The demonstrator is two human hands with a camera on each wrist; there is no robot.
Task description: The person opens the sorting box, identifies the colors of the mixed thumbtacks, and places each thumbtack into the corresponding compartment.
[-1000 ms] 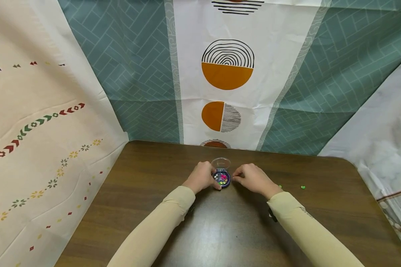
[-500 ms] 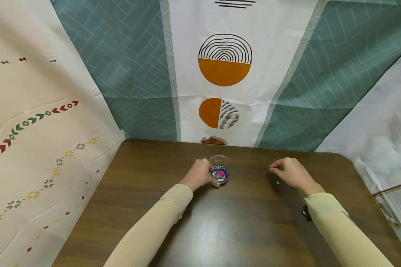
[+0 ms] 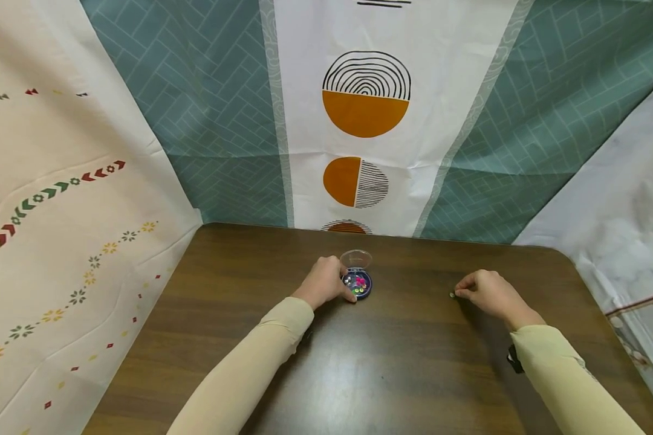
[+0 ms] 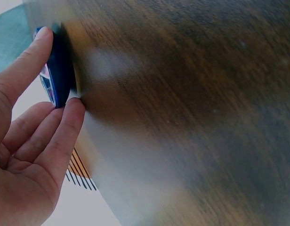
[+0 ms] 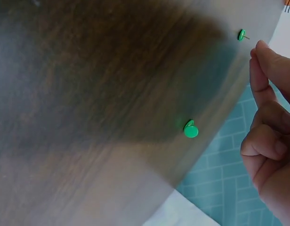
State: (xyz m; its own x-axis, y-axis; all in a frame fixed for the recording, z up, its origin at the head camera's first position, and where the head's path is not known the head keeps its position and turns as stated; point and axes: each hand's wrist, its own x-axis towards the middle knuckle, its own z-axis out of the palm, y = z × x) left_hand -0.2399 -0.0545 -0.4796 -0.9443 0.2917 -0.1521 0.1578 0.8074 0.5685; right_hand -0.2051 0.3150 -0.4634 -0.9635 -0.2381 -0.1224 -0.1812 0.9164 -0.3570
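My left hand [image 3: 324,281] holds the near-left side of a small round dark-blue case [image 3: 368,291], thumb on one side and fingers on the other. Its clear lid [image 3: 356,259] stands raised at the back. Pink, green and pale pieces lie inside. In the left wrist view the case [image 4: 61,70] appears edge-on between thumb and fingers. Over to the right, my right hand [image 3: 492,295] has thumb and index fingertips together, other fingers curled, nothing visible between them. A green thumbtack [image 5: 241,35] with its pin showing lies just off those fingertips, apart from them.
Further green thumbtacks [image 5: 190,130] lie close together on the brown wooden table [image 3: 326,386], under the right hand's side. Patterned cloths [image 3: 239,121] hang behind the table and at both sides.
My right hand has moved right from beside the case to the green thumbtack, then lowered toward it. My left hand keeps hold of the case. The head view has shifted slightly.
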